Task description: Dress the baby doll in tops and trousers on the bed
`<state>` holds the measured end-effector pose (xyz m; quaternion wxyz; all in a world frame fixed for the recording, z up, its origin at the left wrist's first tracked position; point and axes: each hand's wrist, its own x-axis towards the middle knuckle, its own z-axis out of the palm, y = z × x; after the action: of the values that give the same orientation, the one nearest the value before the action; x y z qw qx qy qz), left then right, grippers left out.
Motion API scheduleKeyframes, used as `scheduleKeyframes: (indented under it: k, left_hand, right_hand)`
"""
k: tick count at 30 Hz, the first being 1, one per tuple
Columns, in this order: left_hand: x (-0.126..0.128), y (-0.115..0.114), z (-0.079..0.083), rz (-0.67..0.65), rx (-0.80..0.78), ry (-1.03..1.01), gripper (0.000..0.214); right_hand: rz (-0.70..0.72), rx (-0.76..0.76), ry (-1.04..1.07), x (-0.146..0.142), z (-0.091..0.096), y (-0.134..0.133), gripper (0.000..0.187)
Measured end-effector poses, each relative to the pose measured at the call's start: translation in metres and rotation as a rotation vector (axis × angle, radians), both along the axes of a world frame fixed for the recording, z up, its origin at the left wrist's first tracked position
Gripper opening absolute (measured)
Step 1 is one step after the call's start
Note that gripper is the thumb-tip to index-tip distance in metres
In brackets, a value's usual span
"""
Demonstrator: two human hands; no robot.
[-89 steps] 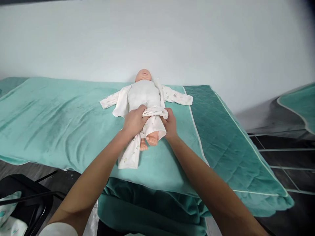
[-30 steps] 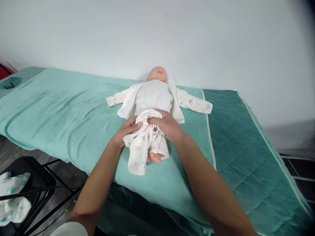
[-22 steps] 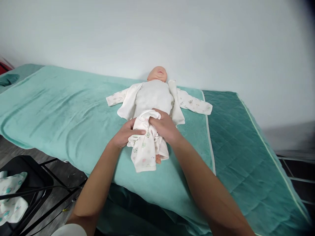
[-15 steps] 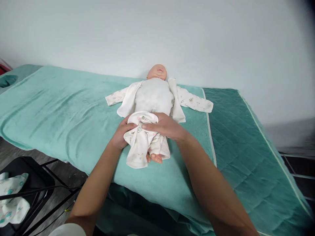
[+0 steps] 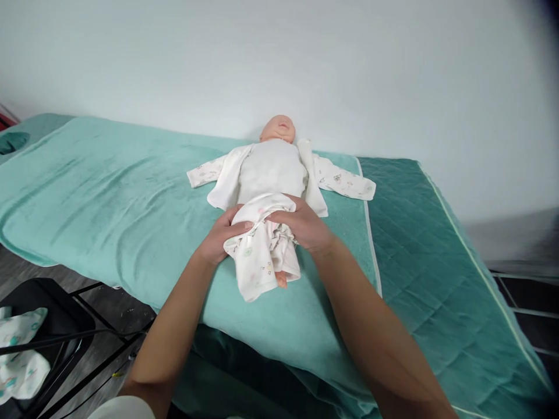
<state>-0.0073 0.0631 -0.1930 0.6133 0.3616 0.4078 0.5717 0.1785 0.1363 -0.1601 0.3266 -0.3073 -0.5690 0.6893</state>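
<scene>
A baby doll (image 5: 278, 128) lies on its back, head toward the wall. Its patterned white jacket (image 5: 345, 179) is spread wide with both sleeves out, over a plain white layer (image 5: 271, 169) on the torso. Both of my hands grip small printed baby pants (image 5: 255, 270) around the doll's lower body. My left hand (image 5: 220, 235) pinches the cloth at its left side, thumb on top. On the right, my right hand (image 5: 305, 224) holds the gathered fabric, fingers partly hidden behind it. One doll foot (image 5: 281, 279) shows below a pant leg.
A light green towel (image 5: 109, 186) covers most of the bed, with a darker quilted cover (image 5: 445, 279) at right. At lower left stands a black folding chair (image 5: 48, 302) with a printed white cloth (image 5: 21, 355) on it. A pale wall (image 5: 279, 58) runs behind.
The loose pant leg has swung slightly right and now covers more of the doll's feet. My hands have shifted a little right, and the cloth between them is bunched differently.
</scene>
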Motion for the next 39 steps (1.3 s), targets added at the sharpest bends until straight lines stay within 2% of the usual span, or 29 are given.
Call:
scheduleKeyframes:
  k: [3,6,8,12,15,19,21,23,26,32,35,39]
  left_hand:
    - [-0.004,-0.001,0.0,-0.091,0.073,0.03,0.065]
    - [-0.006,-0.002,0.002,-0.159,0.096,0.046,0.079]
    - [-0.005,-0.002,0.003,-0.16,0.076,0.064,0.076]
    - [0.002,-0.002,0.002,-0.048,0.028,0.045,0.049]
    - [0.007,-0.001,0.0,0.058,0.022,-0.007,0.038]
    - [0.011,-0.001,0.0,0.17,0.072,-0.058,0.034]
    - [0.012,-0.001,0.001,0.182,0.082,-0.048,0.035]
    - [0.012,-0.002,0.002,0.176,0.087,-0.035,0.037]
    - [0.013,-0.003,0.001,0.176,0.073,-0.022,0.041]
    - [0.012,-0.004,-0.002,0.136,0.023,0.002,0.044]
    - [0.012,-0.003,-0.002,0.119,0.035,0.025,0.046]
    - [0.009,-0.002,-0.004,0.033,0.138,0.048,0.053]
  right_hand:
    - [-0.052,0.009,0.056,-0.003,0.001,-0.001,0.027]
    - [-0.111,0.053,0.013,-0.006,0.004,-0.004,0.023]
    - [-0.12,0.08,-0.033,-0.008,0.004,-0.006,0.022]
    - [-0.092,0.136,-0.137,-0.008,0.005,-0.008,0.025]
    - [0.014,0.184,-0.173,-0.005,0.009,-0.007,0.032]
    - [0.339,0.254,-0.21,0.001,0.019,-0.004,0.045]
    - [0.406,0.267,-0.283,0.003,0.023,-0.003,0.045]
    - [0.394,0.249,-0.327,0.004,0.025,-0.004,0.04]
    - [0.351,0.173,-0.278,0.004,0.021,-0.005,0.034]
    - [0.159,0.01,-0.155,0.0,0.015,-0.008,0.036]
    - [0.13,0.008,-0.094,-0.004,0.015,-0.009,0.035]
    - [0.08,0.046,-0.071,-0.007,0.01,-0.008,0.03]
